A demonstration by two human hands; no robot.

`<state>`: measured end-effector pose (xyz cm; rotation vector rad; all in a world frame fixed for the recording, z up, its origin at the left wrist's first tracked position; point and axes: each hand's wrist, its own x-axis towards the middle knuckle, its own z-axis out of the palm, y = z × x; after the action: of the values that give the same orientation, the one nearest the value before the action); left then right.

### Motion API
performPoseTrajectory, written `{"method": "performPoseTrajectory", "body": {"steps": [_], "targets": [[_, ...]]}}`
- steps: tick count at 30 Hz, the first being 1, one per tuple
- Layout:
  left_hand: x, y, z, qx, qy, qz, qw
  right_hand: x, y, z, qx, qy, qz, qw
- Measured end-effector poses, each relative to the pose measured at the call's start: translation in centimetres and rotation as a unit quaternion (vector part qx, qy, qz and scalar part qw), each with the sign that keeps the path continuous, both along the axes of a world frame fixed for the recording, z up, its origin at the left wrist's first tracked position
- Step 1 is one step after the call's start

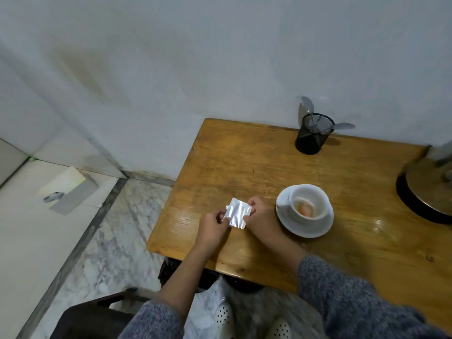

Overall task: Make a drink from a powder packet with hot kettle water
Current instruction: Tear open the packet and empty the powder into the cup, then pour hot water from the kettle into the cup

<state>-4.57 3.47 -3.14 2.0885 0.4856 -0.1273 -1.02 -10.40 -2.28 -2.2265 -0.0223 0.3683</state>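
Observation:
A small silver foil powder packet (238, 212) is held just above the wooden table (244, 157), near its left front part. My left hand (213, 227) pinches the packet's left edge and my right hand (260, 214) pinches its right edge. To the right stands a white cup (308, 201) on a white saucer (304, 227); orange powder lies in the cup's bottom. At the table's right edge a metal kettle (430, 189) sits on a dark base, partly cut off by the frame.
A black mesh holder (311, 133) with spoons stands at the back of the table by the wall. The table's left edge drops to a marble floor. A dark chair (97, 316) is at the lower left, and my feet show below the table.

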Motion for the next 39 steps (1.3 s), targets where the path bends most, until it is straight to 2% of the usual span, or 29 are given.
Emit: {"method": "performPoseTrajectory", "body": {"steps": [4, 11, 16, 19, 21, 24, 29, 32, 35, 39], "targets": [[0.3, -0.1, -0.2, -0.004, 0.006, -0.028, 1.000, -0.2, 0.3, -0.9, -0.021, 0.021, 0.036, 0.999], [0.0, -0.7, -0.4, 0.009, -0.001, -0.075, 0.997, -1.0, 0.4, -1.5, -0.110, -0.011, 0.082, 0.990], [-0.4, -1.4, -0.8, 0.052, 0.009, -0.085, 0.995, -1.4, -0.1, -1.8, -0.173, -0.028, 0.109, 0.978], [-0.2, -2.1, -0.5, 0.076, 0.029, -0.072, 0.994, -1.4, -0.8, -0.8, -0.160, -0.053, 0.126, 0.978], [0.4, -2.9, -0.2, 0.093, 0.026, -0.065, 0.993, -1.7, -1.9, 0.6, -0.106, -0.087, 0.119, 0.983], [1.4, -5.5, 1.2, 0.061, -0.031, -0.083, 0.994, -1.9, -4.9, 4.1, -0.025, -0.143, 0.029, 0.989], [1.6, -11.0, 2.2, -0.035, -0.101, -0.121, 0.987, 0.1, -14.1, 10.5, 0.041, -0.183, -0.120, 0.975], [1.4, -13.1, 1.9, -0.056, -0.107, -0.102, 0.987, 1.0, -21.4, 13.9, 0.028, -0.238, -0.228, 0.944], [1.4, -14.2, 1.8, -0.070, -0.131, -0.083, 0.985, 1.1, -28.2, 15.6, 0.006, -0.255, -0.312, 0.915], [2.1, -14.8, 1.8, -0.059, -0.124, -0.068, 0.988, 0.7, -33.4, 15.8, -0.025, -0.305, -0.443, 0.842]]}}
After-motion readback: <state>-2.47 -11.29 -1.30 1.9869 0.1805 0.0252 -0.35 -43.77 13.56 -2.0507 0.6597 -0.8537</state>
